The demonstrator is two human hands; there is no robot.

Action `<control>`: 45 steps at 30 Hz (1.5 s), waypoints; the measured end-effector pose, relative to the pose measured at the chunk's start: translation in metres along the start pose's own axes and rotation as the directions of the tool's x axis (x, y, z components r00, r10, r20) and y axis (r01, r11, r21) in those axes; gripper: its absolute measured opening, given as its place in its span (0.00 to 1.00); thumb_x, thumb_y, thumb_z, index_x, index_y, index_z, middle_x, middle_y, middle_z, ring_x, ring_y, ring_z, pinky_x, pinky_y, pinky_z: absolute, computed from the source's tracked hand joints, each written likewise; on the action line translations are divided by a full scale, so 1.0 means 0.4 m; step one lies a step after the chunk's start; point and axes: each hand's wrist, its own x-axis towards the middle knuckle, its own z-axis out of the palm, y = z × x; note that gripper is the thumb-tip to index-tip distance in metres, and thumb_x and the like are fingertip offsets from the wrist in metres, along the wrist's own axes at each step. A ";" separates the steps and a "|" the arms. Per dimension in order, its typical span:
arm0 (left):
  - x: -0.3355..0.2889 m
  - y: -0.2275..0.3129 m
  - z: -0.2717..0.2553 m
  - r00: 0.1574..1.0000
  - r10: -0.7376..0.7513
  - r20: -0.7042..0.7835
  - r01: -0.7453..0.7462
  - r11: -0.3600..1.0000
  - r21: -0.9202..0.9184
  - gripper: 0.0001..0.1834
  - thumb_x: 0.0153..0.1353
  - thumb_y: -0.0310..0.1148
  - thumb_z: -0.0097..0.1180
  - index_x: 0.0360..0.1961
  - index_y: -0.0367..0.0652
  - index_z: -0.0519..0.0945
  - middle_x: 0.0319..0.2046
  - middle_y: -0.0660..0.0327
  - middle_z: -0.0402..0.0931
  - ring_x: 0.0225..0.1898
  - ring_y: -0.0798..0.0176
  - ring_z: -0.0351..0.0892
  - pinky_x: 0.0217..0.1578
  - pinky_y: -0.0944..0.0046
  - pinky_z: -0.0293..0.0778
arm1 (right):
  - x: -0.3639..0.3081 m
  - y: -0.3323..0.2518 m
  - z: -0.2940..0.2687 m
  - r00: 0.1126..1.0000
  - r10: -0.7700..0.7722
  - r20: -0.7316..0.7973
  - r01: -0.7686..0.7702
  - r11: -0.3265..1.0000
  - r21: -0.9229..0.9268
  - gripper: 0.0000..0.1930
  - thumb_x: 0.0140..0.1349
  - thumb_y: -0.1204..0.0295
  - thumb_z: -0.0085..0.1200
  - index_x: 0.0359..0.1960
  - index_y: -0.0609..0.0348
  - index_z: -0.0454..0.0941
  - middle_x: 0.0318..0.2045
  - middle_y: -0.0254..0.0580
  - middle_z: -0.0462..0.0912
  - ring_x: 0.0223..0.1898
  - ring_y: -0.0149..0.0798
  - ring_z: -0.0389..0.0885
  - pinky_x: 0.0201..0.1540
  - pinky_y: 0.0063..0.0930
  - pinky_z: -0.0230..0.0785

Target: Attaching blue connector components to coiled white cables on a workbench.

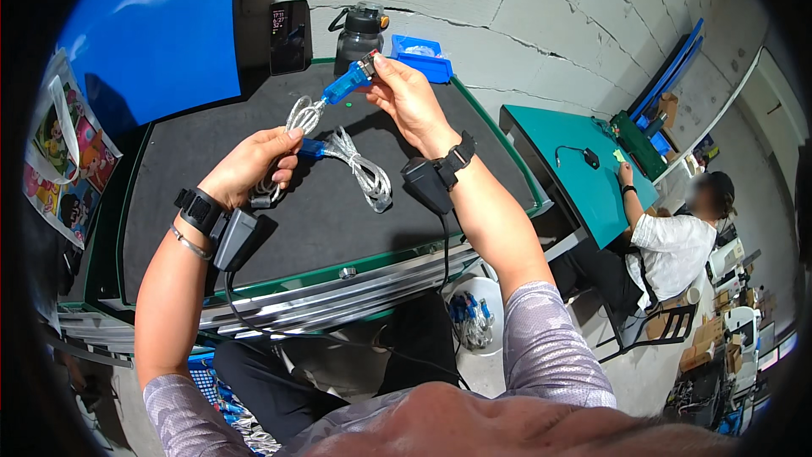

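Observation:
My left hand [258, 161] is closed around a coiled clear-sheathed cable [304, 115], held over the dark work surface. My right hand [408, 100] pinches the metal end of the blue translucent connector [348, 83] on that cable; a small red piece shows at its tip by my fingers. Another coiled cable [365, 171] with a blue connector [312, 148] lies on the mat just right of my left hand. Both wrists carry a black strap with a dark box and a wire.
The dark mat [194, 228] has a green-edged frame. At its back stand a phone [290, 38], a bottle [362, 32] and a blue tray [423, 57]. Cables fill a white bucket [499, 296] and a blue basket [203, 377] below. A person [677, 245] sits at a green table [558, 148] on the right.

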 end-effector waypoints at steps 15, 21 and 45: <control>0.003 -0.008 -0.003 1.000 0.002 0.001 -0.002 0.998 0.068 0.16 0.70 0.45 0.52 0.30 0.47 0.68 0.21 0.72 0.62 0.19 0.77 0.61 0.21 0.75 0.65 | 0.012 0.020 -0.011 1.000 -0.017 -0.023 0.016 0.997 -0.079 0.16 0.69 0.55 0.51 0.40 0.56 0.81 0.33 0.30 0.83 0.30 0.20 0.76 0.38 0.17 0.71; 0.005 -0.010 -0.006 1.000 -0.006 0.025 0.005 0.998 0.063 0.16 0.70 0.45 0.51 0.30 0.47 0.68 0.20 0.72 0.62 0.19 0.78 0.62 0.21 0.75 0.65 | 0.000 0.006 0.007 0.998 -0.062 -0.007 0.060 0.989 -0.135 0.18 0.68 0.52 0.52 0.37 0.56 0.79 0.29 0.28 0.79 0.29 0.21 0.74 0.36 0.18 0.69; 0.005 -0.010 -0.003 1.000 -0.026 -0.010 0.027 0.983 0.182 0.17 0.70 0.45 0.50 0.28 0.46 0.67 0.20 0.71 0.62 0.19 0.75 0.62 0.21 0.74 0.63 | 0.005 0.020 0.006 0.998 0.067 0.011 -0.066 0.995 -0.077 0.18 0.69 0.53 0.51 0.39 0.56 0.80 0.25 0.25 0.77 0.29 0.21 0.74 0.38 0.19 0.70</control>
